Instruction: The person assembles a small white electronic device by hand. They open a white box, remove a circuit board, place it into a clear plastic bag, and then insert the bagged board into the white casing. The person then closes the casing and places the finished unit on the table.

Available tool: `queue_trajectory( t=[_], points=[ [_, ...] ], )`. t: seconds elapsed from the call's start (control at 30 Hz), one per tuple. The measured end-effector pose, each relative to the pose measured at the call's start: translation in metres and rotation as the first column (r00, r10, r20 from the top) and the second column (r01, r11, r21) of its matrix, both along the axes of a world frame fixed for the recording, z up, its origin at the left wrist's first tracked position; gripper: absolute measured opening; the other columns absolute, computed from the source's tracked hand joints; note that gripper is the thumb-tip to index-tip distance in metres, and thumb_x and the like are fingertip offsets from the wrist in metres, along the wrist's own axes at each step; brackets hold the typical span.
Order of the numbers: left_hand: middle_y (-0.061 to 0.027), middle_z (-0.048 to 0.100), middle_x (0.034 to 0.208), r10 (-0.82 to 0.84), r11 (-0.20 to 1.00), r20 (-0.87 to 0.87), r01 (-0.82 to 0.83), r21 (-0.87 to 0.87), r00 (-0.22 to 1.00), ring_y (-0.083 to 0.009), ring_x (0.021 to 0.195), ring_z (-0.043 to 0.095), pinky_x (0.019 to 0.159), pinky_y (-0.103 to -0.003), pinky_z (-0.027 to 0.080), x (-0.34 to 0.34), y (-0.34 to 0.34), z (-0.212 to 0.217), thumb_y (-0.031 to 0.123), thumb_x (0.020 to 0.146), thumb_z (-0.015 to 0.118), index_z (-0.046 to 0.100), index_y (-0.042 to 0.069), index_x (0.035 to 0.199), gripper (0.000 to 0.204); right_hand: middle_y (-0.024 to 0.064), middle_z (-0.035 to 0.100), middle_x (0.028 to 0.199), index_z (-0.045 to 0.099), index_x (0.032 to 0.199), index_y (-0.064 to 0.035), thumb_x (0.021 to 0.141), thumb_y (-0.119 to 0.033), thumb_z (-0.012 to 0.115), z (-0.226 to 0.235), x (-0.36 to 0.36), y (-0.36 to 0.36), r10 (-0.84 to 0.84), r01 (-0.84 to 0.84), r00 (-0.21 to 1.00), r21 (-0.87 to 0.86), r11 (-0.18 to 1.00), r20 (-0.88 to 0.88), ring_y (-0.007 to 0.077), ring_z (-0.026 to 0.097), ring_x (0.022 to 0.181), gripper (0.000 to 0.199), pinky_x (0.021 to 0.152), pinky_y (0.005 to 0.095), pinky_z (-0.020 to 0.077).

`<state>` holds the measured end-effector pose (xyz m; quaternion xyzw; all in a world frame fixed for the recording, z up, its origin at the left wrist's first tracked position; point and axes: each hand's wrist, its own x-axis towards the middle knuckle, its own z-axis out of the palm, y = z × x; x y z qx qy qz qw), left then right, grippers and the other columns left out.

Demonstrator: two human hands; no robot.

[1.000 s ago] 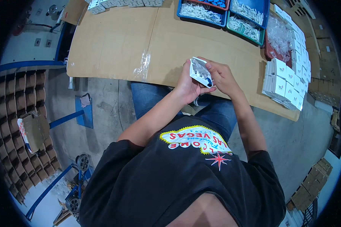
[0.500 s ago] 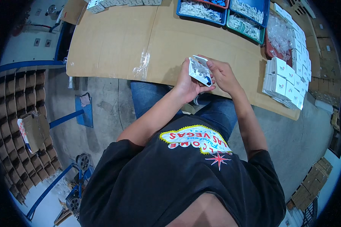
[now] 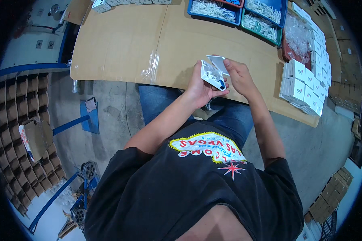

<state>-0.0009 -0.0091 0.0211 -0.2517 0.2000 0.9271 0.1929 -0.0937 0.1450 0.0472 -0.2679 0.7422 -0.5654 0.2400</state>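
Note:
Over the near edge of the cardboard-covered table, my left hand [image 3: 198, 91] is closed around a small white box [image 3: 205, 73]. Inside the box lie little white pieces and one dark blue piece near its lower corner; their exact kind is too small to tell. The box's white lid [image 3: 218, 62] stands raised on the right side. My right hand [image 3: 240, 77] has its thumb and fingers closed on that lid's edge, and its other fingers are partly hidden behind the lid.
Blue and green trays [image 3: 259, 34] of white plastic pieces sit at the far right of the table [image 3: 120, 48]. Beside them, a red tray [image 3: 285, 50] holds clear plastic bags [image 3: 297, 38]. Stacked white boxes [image 3: 299, 86] line the right edge; more white boxes [image 3: 101, 5] stand far left.
The lid has swung wider, away from the box toward the right and far side. My right hand has shifted slightly right with it; my left hand is nearly still.

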Motion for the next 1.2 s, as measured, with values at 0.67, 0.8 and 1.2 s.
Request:
queue_trajectory(
  t=[0.67,0.8,1.2],
  points=[
    [-0.0142,0.059,0.133,0.033,0.998,0.025,-0.031,-0.05,0.999,-0.0311,0.121,0.062,0.095,-0.055,0.059,-0.001,0.003,0.014,0.067,0.105,0.023,0.047,0.013,0.144,0.071,0.0144,0.074,0.117,0.068,0.131,-0.0006,0.11,-0.032,0.052,-0.004,0.006,-0.009,0.056,-0.053,0.992,-0.025,0.998,0.113,0.0192,0.069,0.105,0.041,0.091,0.0323,0.0541],
    [-0.0141,0.06,0.132,0.027,0.998,0.016,-0.026,-0.059,1.0,-0.0312,0.12,0.063,0.094,-0.055,0.059,-0.001,0.002,0.013,0.068,0.105,0.023,0.048,0.013,0.144,0.071,0.016,0.074,0.113,0.068,0.13,0.0,0.109,-0.03,0.052,-0.004,0.008,-0.01,0.056,-0.055,0.997,-0.023,0.998,0.052,0.0223,0.071,0.102,0.039,0.09,0.0334,0.0543],
    [-0.0122,0.061,0.132,0.018,0.997,0.03,-0.016,-0.078,0.999,-0.029,0.122,0.063,0.093,-0.053,0.061,0.003,0.003,0.007,0.069,0.104,0.023,0.049,0.014,0.144,0.072,0.0196,0.073,0.102,0.069,0.128,-0.0031,0.107,-0.025,0.053,-0.01,0.012,-0.011,0.058,-0.051,0.987,0.045,0.998,-0.15,0.0323,0.072,0.091,0.035,0.081,0.0378,0.0546]
  ],
)
